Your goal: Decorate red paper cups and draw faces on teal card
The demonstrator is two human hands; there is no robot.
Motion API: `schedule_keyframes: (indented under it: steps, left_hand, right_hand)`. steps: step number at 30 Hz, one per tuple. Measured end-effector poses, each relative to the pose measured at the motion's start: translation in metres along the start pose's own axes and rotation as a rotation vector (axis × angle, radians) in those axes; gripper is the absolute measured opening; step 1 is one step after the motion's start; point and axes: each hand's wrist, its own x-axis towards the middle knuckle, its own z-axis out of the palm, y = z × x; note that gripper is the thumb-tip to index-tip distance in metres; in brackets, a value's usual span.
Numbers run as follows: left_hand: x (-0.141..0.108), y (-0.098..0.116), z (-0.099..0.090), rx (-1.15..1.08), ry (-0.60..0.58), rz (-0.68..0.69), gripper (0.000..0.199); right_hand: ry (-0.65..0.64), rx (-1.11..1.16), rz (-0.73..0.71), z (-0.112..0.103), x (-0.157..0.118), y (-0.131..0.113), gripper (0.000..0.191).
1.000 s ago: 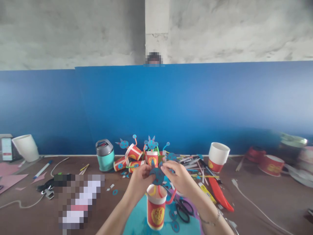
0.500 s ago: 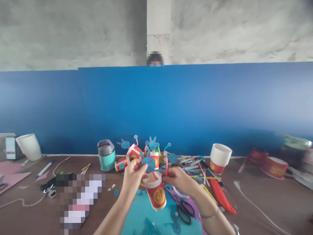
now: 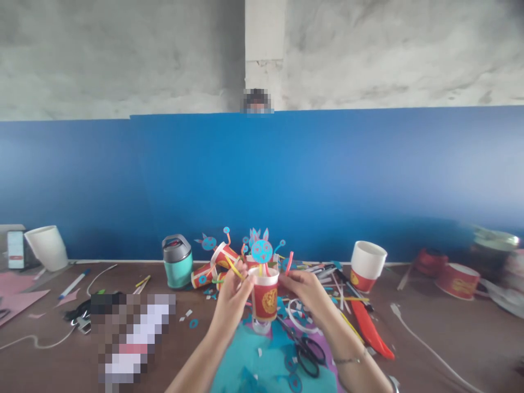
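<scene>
Perhaps a tug by the right hand [image 3: 306, 291], fingers pinching the red straw [image 3: 290, 262], tips the cup [image 3: 265, 299] gripped by the left hand [image 3: 231, 296].

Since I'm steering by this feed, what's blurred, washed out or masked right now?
Head view, centre: the red cup, left hand and right hand are readable, slightly soft; head view, far right: the red tub is blurred; head view, behind: the blue partition pales toward upper right; head view, left: pixel blocks mask part of the table.
</scene>
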Motion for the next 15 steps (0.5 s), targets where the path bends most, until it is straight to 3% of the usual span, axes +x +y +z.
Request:
schedule_keyframes:
  steps: [3, 6, 10, 15]
  left_hand:
    - [-0.005, -0.004, 0.006, -0.038, -0.074, -0.057, 0.055]
    - [-0.007, -0.008, 0.008, -0.091, -0.028, -0.086, 0.061]
    - [-0.007, -0.015, 0.007, -0.111, -0.053, -0.104, 0.08]
    - [-0.008, -0.015, 0.008, -0.048, -0.075, -0.146, 0.073]
  right_hand:
    - [0.005, -0.083, -0.034, 0.002, 0.0, 0.003, 0.039]
    - [-0.018, -0.091, -0.008, 0.003, -0.001, 0.002, 0.04]
    - [-0.051, -0.118, 0.008, 0.004, -0.003, -0.001, 0.042]
    - [-0.02, -0.047, -0.148, 0.004, -0.004, -0.006, 0.044]
